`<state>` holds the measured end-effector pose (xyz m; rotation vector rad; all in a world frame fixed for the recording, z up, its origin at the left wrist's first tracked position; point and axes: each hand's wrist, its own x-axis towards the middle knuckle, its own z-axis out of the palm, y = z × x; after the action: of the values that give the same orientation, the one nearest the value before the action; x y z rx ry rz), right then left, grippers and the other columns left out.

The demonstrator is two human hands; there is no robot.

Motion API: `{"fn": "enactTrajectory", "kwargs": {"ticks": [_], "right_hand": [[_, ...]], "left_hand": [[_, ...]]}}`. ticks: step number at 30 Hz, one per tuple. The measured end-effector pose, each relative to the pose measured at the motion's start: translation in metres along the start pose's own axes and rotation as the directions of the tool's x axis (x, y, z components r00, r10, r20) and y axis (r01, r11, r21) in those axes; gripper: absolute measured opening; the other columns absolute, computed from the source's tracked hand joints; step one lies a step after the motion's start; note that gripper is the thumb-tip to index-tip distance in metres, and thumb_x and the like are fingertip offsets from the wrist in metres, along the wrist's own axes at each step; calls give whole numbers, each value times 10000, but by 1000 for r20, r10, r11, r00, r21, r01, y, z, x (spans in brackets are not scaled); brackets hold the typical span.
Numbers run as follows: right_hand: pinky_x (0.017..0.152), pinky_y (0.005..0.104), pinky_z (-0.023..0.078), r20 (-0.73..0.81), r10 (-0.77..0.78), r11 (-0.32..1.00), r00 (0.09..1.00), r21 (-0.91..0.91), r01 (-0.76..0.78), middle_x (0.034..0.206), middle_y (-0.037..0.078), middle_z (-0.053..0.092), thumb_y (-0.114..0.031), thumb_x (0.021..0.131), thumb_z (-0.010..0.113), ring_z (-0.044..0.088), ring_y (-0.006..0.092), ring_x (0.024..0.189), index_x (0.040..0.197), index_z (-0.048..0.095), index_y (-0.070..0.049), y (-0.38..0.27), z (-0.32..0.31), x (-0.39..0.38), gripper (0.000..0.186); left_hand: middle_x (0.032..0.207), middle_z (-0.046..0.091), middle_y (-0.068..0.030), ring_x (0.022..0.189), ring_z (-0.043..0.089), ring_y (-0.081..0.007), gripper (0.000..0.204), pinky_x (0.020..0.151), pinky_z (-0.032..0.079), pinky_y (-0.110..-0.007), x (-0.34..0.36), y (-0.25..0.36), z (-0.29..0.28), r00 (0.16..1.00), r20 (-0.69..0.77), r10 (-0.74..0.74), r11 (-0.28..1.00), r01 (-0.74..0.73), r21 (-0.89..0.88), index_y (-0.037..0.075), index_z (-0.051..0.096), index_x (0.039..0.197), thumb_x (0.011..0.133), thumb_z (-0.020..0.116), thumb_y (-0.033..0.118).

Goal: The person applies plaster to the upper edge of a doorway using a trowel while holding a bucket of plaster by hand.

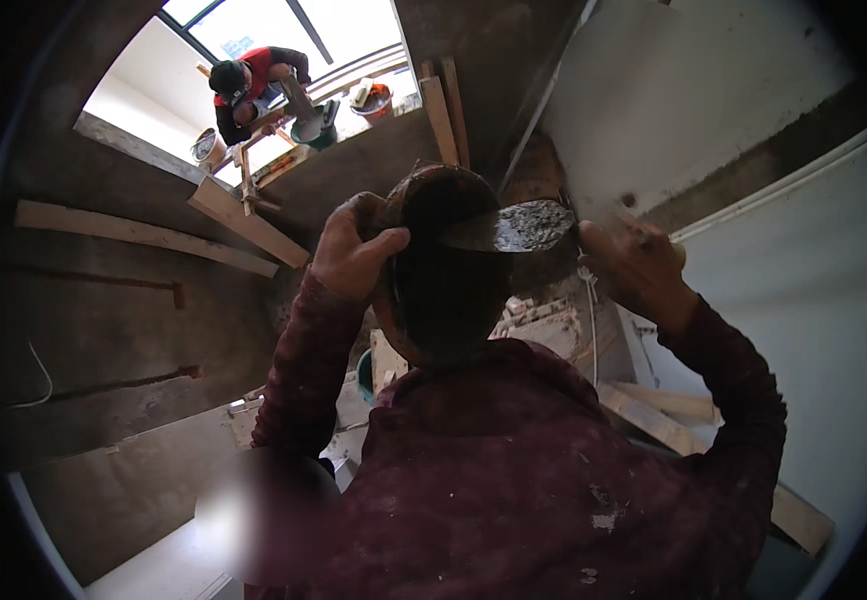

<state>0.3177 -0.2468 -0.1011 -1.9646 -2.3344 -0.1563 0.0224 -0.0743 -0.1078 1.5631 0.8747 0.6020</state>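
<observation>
Fingers of the left hand (353,250) grip the side of a dark, round bucket (453,290), thumb hooked at its rim; those of the right hand (638,262) curl closed around the handle of a trowel (535,226). From the head view, its smeared metal blade reaches across the bucket's mouth, before the maroon shirt (523,460). The trowel looks light and stiff, probably slick on the blade, so best held by the handle; the bucket, its contents too dark to tell, may weigh more and suits a rim grip.
</observation>
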Motion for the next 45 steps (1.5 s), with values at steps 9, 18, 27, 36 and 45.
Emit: {"fn": "enactTrajectory", "kwargs": {"ticks": [9,18,27,36,45], "right_hand": [[546,361,515,164,-132,991,978,32,129,862,130,566,-59,752,575,639,269,667,935,507,-46,-56,12,9,195],[457,349,498,94,-211,976,973,-25,215,855,155,573,-105,811,532,622,283,585,1045,470,19,-112,27,47,272],[502,313,492,195,-260,964,946,1,264,754,78,582,-155,787,558,634,224,641,894,544,-11,-128,24,26,180],[584,332,470,22,-477,873,878,-102,477,1009,144,589,-191,806,515,579,225,751,1261,473,7,-170,35,47,498],[608,387,538,263,-585,801,767,45,596,998,121,592,-188,780,547,644,268,841,1245,491,-37,-215,-6,86,492]], "left_hand": [[843,600,-37,770,544,-93,271,714,466,-266,-56,31,-12,999,-11,37,995,-36,88,-43,571,977,771,663,106],[928,582,-26,865,524,-97,312,790,432,-249,-72,40,-25,996,85,-2,1000,2,6,-6,531,1041,785,678,93],[893,589,-6,803,532,-77,299,746,446,-233,-72,13,-50,996,90,-29,974,48,-219,-2,542,1026,765,686,26],[1110,581,-84,1035,541,-198,440,920,437,-330,-81,-6,-81,998,20,-64,990,61,126,49,517,1189,790,663,163],[989,562,-48,926,518,-124,368,853,434,-287,-119,-65,-115,990,-107,87,983,-103,-153,-15,526,1111,783,655,93]]}}
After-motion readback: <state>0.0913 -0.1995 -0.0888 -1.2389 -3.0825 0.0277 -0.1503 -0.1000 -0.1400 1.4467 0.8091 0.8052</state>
